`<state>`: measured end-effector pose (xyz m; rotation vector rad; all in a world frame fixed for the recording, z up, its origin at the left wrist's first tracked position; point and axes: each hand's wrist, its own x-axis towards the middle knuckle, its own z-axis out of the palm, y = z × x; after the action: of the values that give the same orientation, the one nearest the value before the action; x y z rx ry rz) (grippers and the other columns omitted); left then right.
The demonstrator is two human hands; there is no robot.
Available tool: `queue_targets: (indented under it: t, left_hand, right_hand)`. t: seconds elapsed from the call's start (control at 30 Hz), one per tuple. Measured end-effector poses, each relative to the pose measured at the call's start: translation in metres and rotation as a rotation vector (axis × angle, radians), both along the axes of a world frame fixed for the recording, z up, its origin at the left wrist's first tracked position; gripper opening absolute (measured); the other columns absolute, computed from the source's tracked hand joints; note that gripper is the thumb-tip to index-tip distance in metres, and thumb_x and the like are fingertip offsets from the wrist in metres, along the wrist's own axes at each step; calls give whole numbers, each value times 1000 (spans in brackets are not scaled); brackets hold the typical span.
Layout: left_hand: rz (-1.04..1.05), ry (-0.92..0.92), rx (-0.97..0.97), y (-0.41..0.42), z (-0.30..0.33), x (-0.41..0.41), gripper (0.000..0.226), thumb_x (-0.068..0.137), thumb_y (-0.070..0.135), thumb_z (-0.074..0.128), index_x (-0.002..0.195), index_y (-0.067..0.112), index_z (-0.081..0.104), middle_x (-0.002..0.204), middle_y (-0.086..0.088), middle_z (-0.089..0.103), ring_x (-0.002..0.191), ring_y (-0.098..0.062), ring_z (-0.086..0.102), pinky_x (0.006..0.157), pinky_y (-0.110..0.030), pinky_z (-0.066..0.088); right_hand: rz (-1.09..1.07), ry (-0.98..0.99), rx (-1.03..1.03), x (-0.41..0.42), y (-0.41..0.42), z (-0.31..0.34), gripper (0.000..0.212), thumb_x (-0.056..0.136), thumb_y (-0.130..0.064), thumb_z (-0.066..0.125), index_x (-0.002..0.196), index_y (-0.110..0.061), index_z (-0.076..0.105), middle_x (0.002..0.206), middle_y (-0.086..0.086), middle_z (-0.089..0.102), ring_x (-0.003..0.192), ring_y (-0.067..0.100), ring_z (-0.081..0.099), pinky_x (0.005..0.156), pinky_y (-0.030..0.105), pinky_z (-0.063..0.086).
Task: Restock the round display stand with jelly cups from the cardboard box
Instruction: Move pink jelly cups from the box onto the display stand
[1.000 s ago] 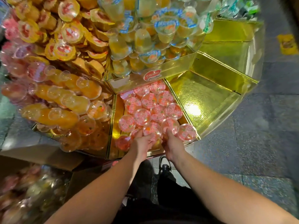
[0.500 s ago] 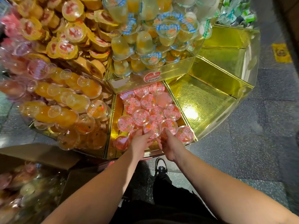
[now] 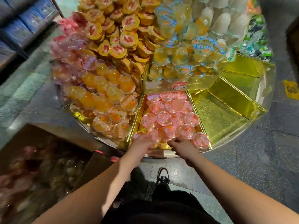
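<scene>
The round display stand has gold wedge compartments. The wedge right in front of me holds several pink jelly cups lying lid-up. My left hand rests palm-down over the front cups at that wedge's near edge, fingers spread and blurred. My right hand is beside it at the same edge, fingers loosely pointing left and touching the front cups, with nothing gripped. The open cardboard box stands on the floor at lower left, with blurred jelly cups inside.
Left of the pink wedge is a heap of orange jelly cups; behind are yellow-lidded cups and clear blue-lidded cups. The gold wedges to the right are bare. My shoe is below the stand.
Both hands have drawn back a little from the second row of pink cups to the wedge's near edge. My view has swung left, showing more of the box.
</scene>
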<state>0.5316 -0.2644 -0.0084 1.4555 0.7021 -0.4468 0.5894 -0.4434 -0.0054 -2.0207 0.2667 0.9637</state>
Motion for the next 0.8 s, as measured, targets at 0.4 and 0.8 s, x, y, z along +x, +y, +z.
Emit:
queue_targets:
  t: [0.4, 0.8]
  left_hand:
    - [485, 40, 458, 189, 15, -208, 19, 91, 19, 65, 99, 35, 58, 110, 1, 61, 102, -21, 60, 88, -35, 48]
    - [842, 405, 556, 259, -13, -434, 27, 89, 29, 66, 111, 14, 65, 110, 1, 62, 104, -20, 58, 90, -34, 46]
  right_hand:
    - [1153, -584, -127, -78, 214, 26, 26, 96, -30, 54, 109, -11, 65, 107, 12, 65, 98, 29, 61, 71, 32, 40]
    - [1680, -491, -202, -208, 410, -25, 40, 98, -34, 52, 129, -10, 55, 124, 15, 60, 111, 31, 58, 87, 38, 48]
